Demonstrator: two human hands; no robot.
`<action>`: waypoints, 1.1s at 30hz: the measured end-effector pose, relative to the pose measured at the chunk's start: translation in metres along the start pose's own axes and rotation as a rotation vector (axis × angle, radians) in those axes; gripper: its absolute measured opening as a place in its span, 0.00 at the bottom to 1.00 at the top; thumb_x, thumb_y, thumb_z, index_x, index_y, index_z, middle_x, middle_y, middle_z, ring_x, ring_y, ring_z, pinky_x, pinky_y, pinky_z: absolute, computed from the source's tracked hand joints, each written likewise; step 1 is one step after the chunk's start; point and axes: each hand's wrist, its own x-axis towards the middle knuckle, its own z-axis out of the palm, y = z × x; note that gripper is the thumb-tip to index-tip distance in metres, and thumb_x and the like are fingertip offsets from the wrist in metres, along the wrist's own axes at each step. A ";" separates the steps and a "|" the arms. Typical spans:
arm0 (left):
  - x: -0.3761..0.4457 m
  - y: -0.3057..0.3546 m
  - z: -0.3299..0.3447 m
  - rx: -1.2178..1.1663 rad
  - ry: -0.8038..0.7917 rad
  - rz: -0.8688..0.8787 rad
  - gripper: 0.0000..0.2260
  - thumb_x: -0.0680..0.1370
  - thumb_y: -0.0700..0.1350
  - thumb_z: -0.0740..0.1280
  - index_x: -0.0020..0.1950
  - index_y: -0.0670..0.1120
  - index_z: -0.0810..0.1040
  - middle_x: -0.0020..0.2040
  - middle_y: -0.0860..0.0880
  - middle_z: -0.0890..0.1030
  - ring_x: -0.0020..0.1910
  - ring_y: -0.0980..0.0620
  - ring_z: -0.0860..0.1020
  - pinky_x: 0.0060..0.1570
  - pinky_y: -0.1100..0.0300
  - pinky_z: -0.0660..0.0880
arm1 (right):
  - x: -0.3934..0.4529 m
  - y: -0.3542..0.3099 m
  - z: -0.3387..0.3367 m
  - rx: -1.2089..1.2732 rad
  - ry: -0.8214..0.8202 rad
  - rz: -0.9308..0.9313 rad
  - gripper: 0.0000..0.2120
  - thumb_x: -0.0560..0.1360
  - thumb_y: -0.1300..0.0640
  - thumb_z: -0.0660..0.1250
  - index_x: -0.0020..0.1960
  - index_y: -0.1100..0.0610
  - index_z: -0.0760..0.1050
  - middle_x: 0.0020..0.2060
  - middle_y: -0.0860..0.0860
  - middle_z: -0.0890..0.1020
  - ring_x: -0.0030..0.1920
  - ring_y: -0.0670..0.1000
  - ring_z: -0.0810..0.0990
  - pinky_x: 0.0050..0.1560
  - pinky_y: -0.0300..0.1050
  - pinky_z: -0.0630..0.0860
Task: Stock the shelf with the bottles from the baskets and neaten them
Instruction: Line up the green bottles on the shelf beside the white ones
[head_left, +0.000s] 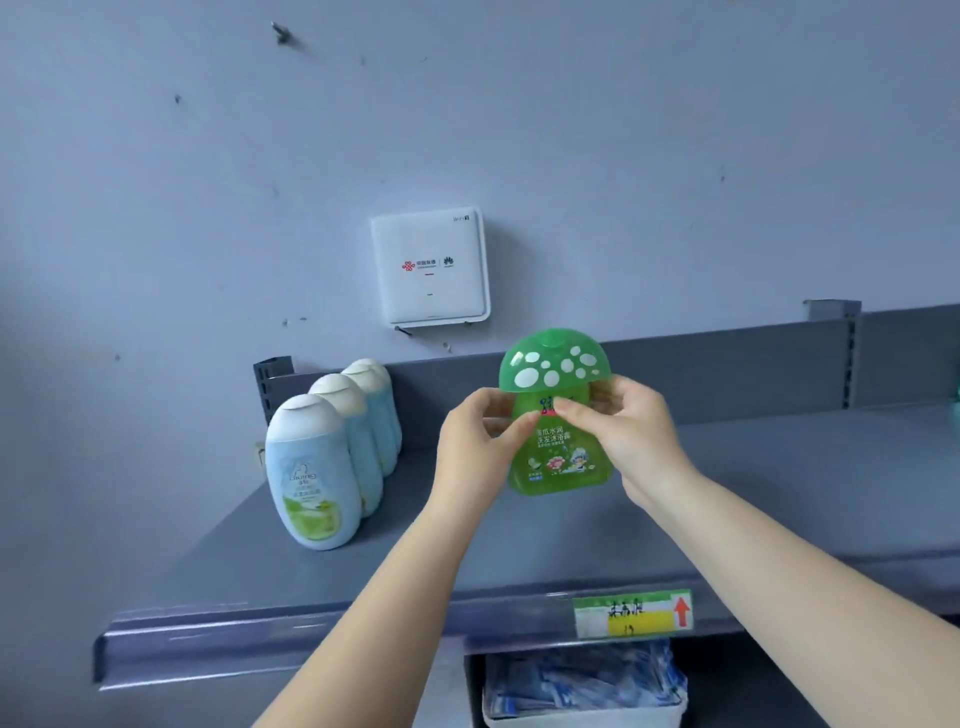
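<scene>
Both hands hold a green bottle (558, 441) upright above the middle of the grey shelf (727, 493). The left hand (475, 447) grips its left side, fingers curled round the body with the fingertips on the front label. The right hand (626, 431) grips the right side, thumb and forefinger pinching at the neck just under the cap (553, 361). The cap is a green dome with white spots, like a mushroom, and it stands in front of the shelf's back rail (727, 353). The bottle's base looks just above the shelf surface; whether it touches cannot be told.

At the far left of the shelf stands a row of four pale blue bottles (332, 457) with white caps, one behind the other from near to far, each touching or almost touching the next. The nearest shows a green and white label. They are well apart from the green bottle.

On the shelf's front edge, right of centre, sits a price tag (634, 613) with green and yellow fields and a red arrow pointing up. Below the shelf, a white bin (582, 712) holds blue and white packets. On the wall (208, 208) above the shelf hangs a white router box (431, 265).
</scene>
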 end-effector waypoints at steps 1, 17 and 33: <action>0.007 -0.008 -0.006 0.008 0.016 -0.014 0.06 0.74 0.42 0.71 0.47 0.49 0.76 0.40 0.57 0.79 0.40 0.58 0.79 0.34 0.74 0.72 | 0.006 0.006 0.011 -0.002 -0.002 0.007 0.11 0.67 0.65 0.75 0.43 0.52 0.78 0.40 0.48 0.84 0.38 0.42 0.82 0.41 0.35 0.78; 0.114 -0.116 -0.021 -0.163 0.294 -0.311 0.15 0.77 0.42 0.66 0.63 0.44 0.76 0.59 0.48 0.78 0.55 0.49 0.78 0.55 0.53 0.76 | 0.106 0.096 0.125 -0.087 0.059 0.146 0.12 0.66 0.62 0.77 0.47 0.57 0.78 0.45 0.52 0.83 0.47 0.52 0.83 0.51 0.50 0.79; 0.142 -0.160 -0.013 -0.188 0.343 -0.398 0.13 0.76 0.38 0.61 0.60 0.45 0.77 0.56 0.47 0.79 0.54 0.46 0.78 0.56 0.50 0.76 | 0.130 0.139 0.149 -0.060 0.026 0.221 0.09 0.67 0.63 0.76 0.43 0.53 0.80 0.43 0.51 0.84 0.47 0.54 0.83 0.53 0.51 0.79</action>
